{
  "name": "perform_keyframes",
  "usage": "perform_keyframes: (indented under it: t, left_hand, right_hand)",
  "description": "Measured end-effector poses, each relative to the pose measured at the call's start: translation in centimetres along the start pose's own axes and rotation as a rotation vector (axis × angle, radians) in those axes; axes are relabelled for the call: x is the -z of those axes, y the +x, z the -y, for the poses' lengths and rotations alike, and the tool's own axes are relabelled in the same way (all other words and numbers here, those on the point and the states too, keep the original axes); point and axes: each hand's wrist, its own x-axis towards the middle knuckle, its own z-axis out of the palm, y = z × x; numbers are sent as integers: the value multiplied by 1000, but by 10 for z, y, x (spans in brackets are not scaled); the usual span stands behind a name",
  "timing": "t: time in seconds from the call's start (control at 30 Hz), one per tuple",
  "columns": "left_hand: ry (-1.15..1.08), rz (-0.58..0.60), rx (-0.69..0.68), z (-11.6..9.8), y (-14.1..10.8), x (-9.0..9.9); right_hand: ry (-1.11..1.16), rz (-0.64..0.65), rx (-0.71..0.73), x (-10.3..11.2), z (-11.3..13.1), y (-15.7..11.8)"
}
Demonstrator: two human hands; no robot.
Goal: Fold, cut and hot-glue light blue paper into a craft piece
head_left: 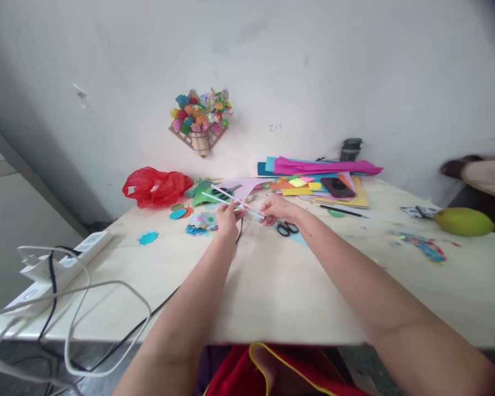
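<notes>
The step in hand looks to be holding and adjusting two slender pieces above the table (264, 291): a pink strip (226, 195) and a pale blue strip (214, 197), which spread apart towards their far-left ends and come together between the hands. The left hand (227, 218) grasps the pale blue strip with its fingertips; whether it also grips the pink strip is hard to tell. The right hand (274, 209) pinches the pale blue strip near its other end, the fingers partly hiding what lies between them. Dark-handled scissors (287, 229) lie just beside the right wrist, and layered paper cut-outs (204, 220) rest near the left hand, with a blue scalloped cut-out (148, 237) farther left. As a judgement, any further adjustment calls for a steady left hold and small, light turns of the right fingertips, since such slender pieces could bend or slip out of line.
</notes>
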Motion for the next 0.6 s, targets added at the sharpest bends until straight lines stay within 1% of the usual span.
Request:
perform_keyframes:
  t: [0.17, 0.3, 0.43, 0.6]
  left_hand:
    - [17, 123, 21, 19, -6, -16]
    - [21, 159, -15, 28, -14, -23]
    - [26, 163, -14, 36, -22, -25]
    - [-6, 141, -26, 40, -24, -28]
  right_hand:
    - [24, 0, -15, 13, -8, -23]
    - [43, -13, -19, 15, -12, -38]
    - [-97, -89, 27, 14, -22, -42]
    - [-275, -208, 33, 16, -29, -42]
